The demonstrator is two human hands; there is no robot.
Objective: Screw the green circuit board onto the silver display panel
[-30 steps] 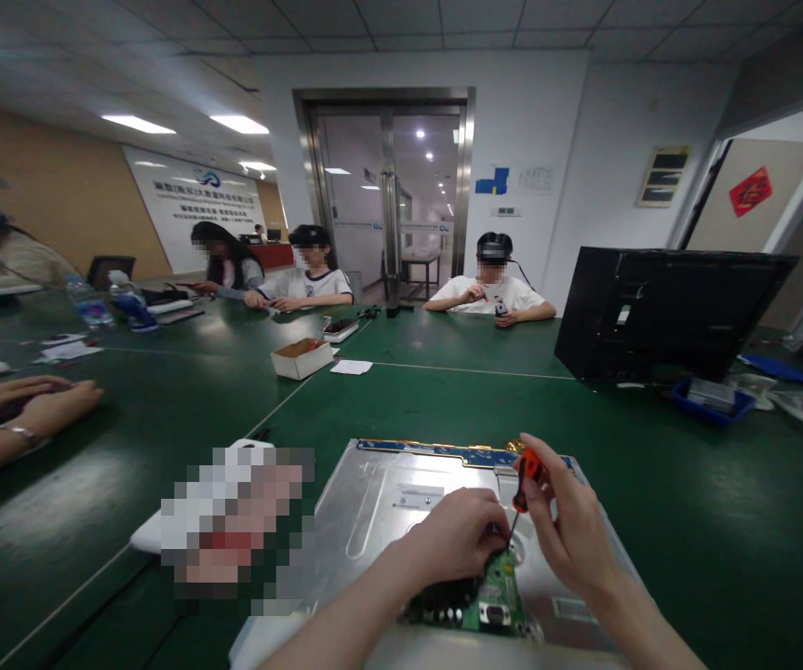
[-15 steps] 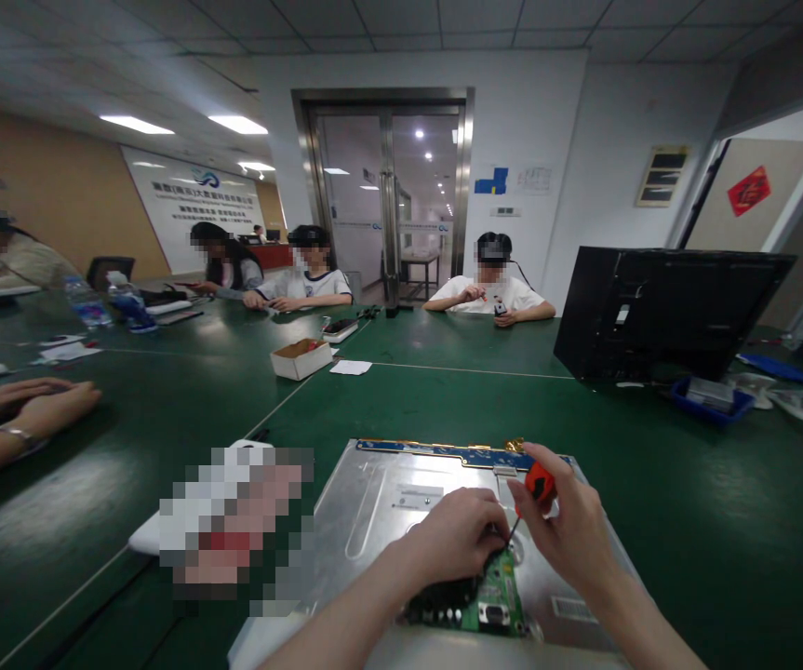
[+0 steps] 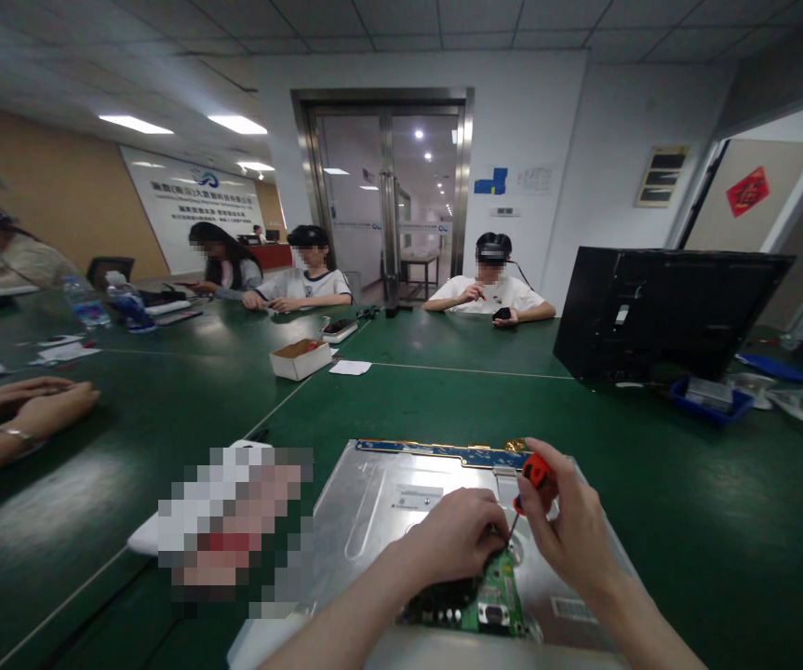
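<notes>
A silver metal panel [image 3: 373,493] lies in front of me, with a blue circuit strip [image 3: 415,451] along its far edge. On its near part is a green circuit board [image 3: 499,596] beside dark parts. My right hand [image 3: 568,521] grips the red and black handle of a screwdriver [image 3: 537,476]. The shaft slants down to the board's upper edge. My left hand [image 3: 461,530] is closed near the screwdriver's tip, its fingertips together at the top of the board; what they pinch, if anything, is hidden.
A black monitor [image 3: 666,312] stands at the right, near a blue tray [image 3: 712,400]. An open white box [image 3: 300,359] and paper [image 3: 351,368] lie beyond the panel. Another person's hands [image 3: 52,409] rest at the left. A person [image 3: 490,293] sits opposite.
The fingers of my right hand have shifted on the screwdriver handle, which now looks turned and shows more black. My left hand has stayed in place.
</notes>
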